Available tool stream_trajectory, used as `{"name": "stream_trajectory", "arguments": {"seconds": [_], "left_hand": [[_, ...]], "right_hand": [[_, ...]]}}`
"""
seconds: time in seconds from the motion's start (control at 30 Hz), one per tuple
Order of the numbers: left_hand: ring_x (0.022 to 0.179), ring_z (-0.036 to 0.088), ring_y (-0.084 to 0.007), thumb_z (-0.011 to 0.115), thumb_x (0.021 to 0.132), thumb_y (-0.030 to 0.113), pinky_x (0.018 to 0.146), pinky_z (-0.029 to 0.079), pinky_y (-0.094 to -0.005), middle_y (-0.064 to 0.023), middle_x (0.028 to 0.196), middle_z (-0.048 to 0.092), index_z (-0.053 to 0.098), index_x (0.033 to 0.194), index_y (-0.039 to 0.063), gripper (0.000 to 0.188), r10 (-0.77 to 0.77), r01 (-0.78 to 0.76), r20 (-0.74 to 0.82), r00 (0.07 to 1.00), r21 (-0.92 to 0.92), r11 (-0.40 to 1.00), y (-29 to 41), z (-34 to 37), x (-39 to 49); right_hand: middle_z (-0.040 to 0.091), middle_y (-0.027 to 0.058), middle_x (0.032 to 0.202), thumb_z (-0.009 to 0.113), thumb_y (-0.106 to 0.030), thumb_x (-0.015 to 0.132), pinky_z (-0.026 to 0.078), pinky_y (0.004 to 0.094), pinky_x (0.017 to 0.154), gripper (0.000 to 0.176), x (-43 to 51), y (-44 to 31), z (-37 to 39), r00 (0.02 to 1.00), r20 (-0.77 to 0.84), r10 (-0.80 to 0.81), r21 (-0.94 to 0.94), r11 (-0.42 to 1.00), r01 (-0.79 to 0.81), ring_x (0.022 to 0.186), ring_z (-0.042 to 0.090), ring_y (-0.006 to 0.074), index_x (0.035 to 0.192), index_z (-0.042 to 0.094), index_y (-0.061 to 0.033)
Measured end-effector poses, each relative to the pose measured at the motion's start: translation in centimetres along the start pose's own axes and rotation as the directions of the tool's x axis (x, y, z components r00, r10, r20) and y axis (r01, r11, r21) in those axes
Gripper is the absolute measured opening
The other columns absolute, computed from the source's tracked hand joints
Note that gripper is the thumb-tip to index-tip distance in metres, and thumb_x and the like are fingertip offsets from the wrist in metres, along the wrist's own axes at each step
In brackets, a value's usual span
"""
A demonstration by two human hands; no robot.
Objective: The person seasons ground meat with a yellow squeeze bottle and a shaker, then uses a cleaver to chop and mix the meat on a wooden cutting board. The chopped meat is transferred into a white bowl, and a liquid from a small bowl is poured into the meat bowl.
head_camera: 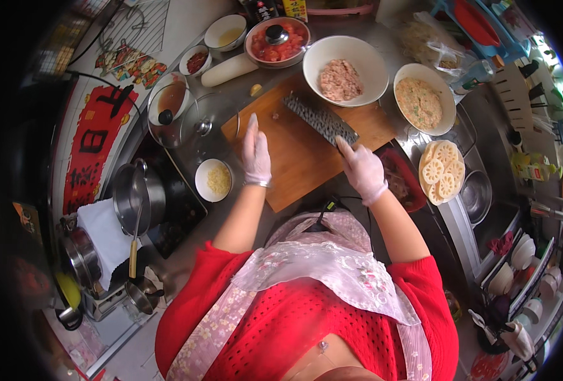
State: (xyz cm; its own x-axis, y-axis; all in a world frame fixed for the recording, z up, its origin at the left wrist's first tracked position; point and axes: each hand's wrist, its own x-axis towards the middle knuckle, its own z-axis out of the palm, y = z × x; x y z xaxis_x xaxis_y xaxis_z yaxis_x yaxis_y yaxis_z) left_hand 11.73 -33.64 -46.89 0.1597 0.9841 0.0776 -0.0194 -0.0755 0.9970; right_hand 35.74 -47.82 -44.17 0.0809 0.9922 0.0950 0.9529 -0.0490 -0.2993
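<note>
My left hand (256,155), in a clear thin glove, is raised over the left side of a wooden cutting board (305,162). It is empty, with the fingers stretched upward and seen nearly edge-on. In my gloved right hand (363,170) is the handle of a cleaver (320,119) with a dark, dimpled blade. The blade slants across the board toward the upper left. Minced meat (341,80) lies in a large white bowl (373,59) standing over the board's far edge. A tiny meat scrap (275,115) is on the wood.
Lidded chopped tomatoes (281,47) stand at the back. To the left are a bowl of minced garlic (218,182), glass lids (204,126) and a steel pot (155,202). Rightward are a bowl of mixed filling (419,102), sliced lotus root (442,166), a red tray (417,193) and a sink.
</note>
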Motion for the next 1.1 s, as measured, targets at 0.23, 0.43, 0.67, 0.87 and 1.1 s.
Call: {"name": "stream_trajectory", "arguments": {"seconds": [0.23,0.43,0.67,0.87,1.1], "left_hand": [[0.143,0.028,-0.0265,0.047,0.099,0.015,0.117,0.020,-0.0370,-0.0168,0.152,0.033,0.037,0.142,-0.005,0.049,-0.106,0.104,-0.034,0.994,-0.075,0.992,-3.8,-3.0,-5.8],[0.144,0.026,-0.0262,0.047,0.098,0.011,0.119,0.018,-0.0379,-0.0168,0.155,0.029,0.033,0.144,-0.006,0.052,-0.108,0.102,-0.049,0.993,-0.103,0.989,-5.0,-4.1,-6.6],[0.141,0.033,-0.0236,0.049,0.097,0.011,0.117,0.023,-0.0346,-0.0153,0.151,0.036,0.038,0.143,-0.004,0.049,-0.096,0.091,-0.061,0.994,-0.086,0.992,-5.9,-4.7,-6.5],[0.140,0.035,-0.0250,0.049,0.096,0.013,0.116,0.025,-0.0357,-0.0163,0.150,0.039,0.040,0.143,0.000,0.049,-0.066,0.065,0.010,0.998,0.053,0.996,-5.3,-4.9,-6.0],[0.145,0.014,-0.0433,0.046,0.095,0.045,0.114,0.013,-0.0579,-0.0208,0.158,0.016,0.008,0.154,0.009,0.079,-0.167,-0.037,0.195,0.966,0.749,0.662,-5.2,-2.3,-3.6]], "right_hand": [[0.065,0.0125,0.082,0.060,-0.029,0.086,0.053,0.0443,0.061,0.049,3.5,-1.9,2.4,0.956,0.275,-0.105,-0.101,0.985,0.138,0.073,0.066,0.0309,0.130,0.051,-0.0091],[0.065,0.0123,0.076,0.058,-0.031,0.088,0.052,0.0470,0.059,0.037,2.6,-0.8,0.1,0.964,0.254,-0.078,-0.068,0.993,0.099,0.069,0.066,0.0320,0.121,0.056,-0.0145],[0.066,0.0131,0.076,0.062,-0.029,0.083,0.052,0.0453,0.062,0.044,1.3,-2.1,0.8,0.947,0.293,-0.131,-0.093,0.982,0.165,0.073,0.066,0.0322,0.123,0.055,-0.0112],[0.059,0.0074,0.069,0.061,-0.020,0.088,0.050,0.0327,0.061,0.031,-3.3,-2.7,0.2,0.926,0.352,0.137,0.621,0.706,-0.341,0.063,0.061,0.0184,0.116,0.060,-0.0064],[0.058,0.0023,0.070,0.059,-0.022,0.095,0.044,0.0253,0.053,0.016,-10.8,-1.3,1.4,0.723,0.577,0.380,0.813,-0.188,-0.551,0.056,0.053,0.0115,0.089,0.055,-0.0082]]}}
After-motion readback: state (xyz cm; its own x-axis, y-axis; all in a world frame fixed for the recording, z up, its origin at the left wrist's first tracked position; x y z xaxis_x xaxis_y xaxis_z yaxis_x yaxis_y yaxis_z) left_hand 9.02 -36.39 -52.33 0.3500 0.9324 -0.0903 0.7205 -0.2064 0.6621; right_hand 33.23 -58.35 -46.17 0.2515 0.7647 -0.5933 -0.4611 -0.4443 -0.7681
